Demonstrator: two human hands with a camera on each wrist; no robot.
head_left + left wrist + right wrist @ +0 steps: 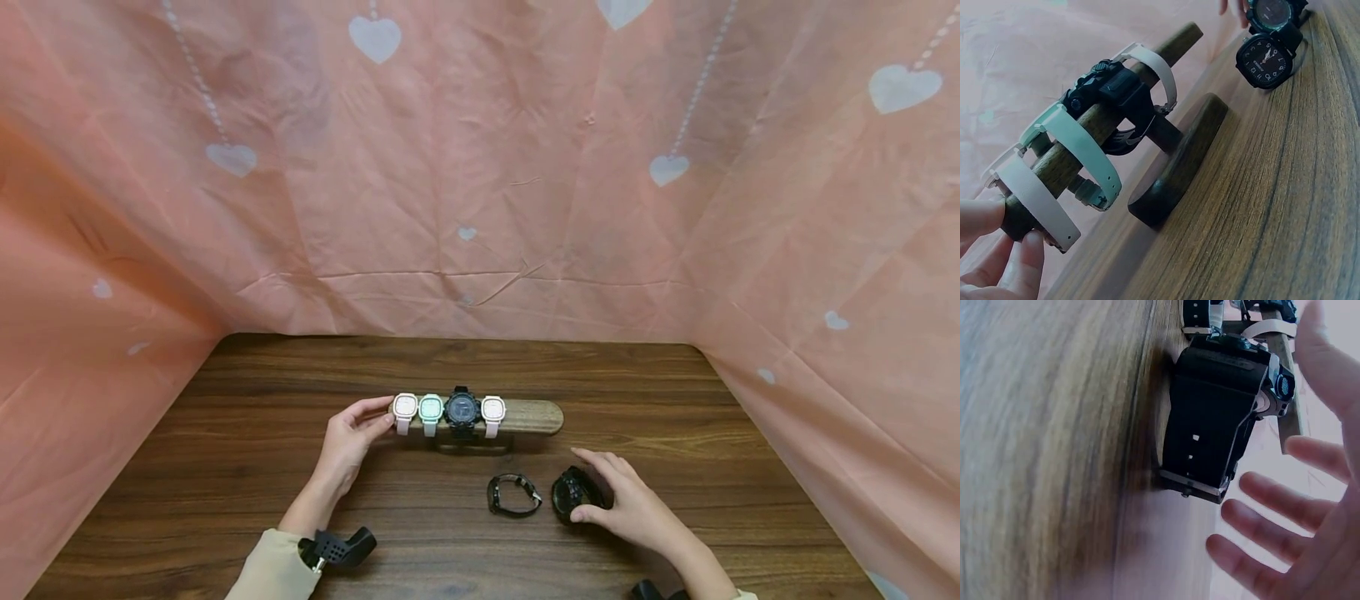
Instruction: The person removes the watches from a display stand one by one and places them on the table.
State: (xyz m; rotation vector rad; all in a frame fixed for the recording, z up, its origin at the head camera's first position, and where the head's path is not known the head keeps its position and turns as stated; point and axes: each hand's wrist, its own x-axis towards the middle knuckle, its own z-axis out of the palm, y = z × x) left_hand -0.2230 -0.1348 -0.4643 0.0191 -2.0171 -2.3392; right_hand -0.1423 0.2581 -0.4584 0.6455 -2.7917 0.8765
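A wooden watch stand point(534, 417) holds a pale pink watch point(405, 407), a mint green watch point(431, 408), a black watch point(462, 408) and a second pale watch point(492, 409), left to right. My left hand point(348, 446) pinches the stand's left end between thumb and fingers, beside the first pale watch. On the table, a chunky black watch point(1210, 406) lies within the spread of my right hand point(633, 508). The right wrist view shows those fingers apart from the watch, not curled round it. Left of it lies a square-faced black watch point(1264, 60), its strap forming a loop.
The brown wood-grain table point(300, 375) carries everything. Pink curtains point(465, 167) with white hearts enclose its back and both sides. The bar's right half bears no watch. Dark wrist cameras point(345, 547) are strapped to the forearms.
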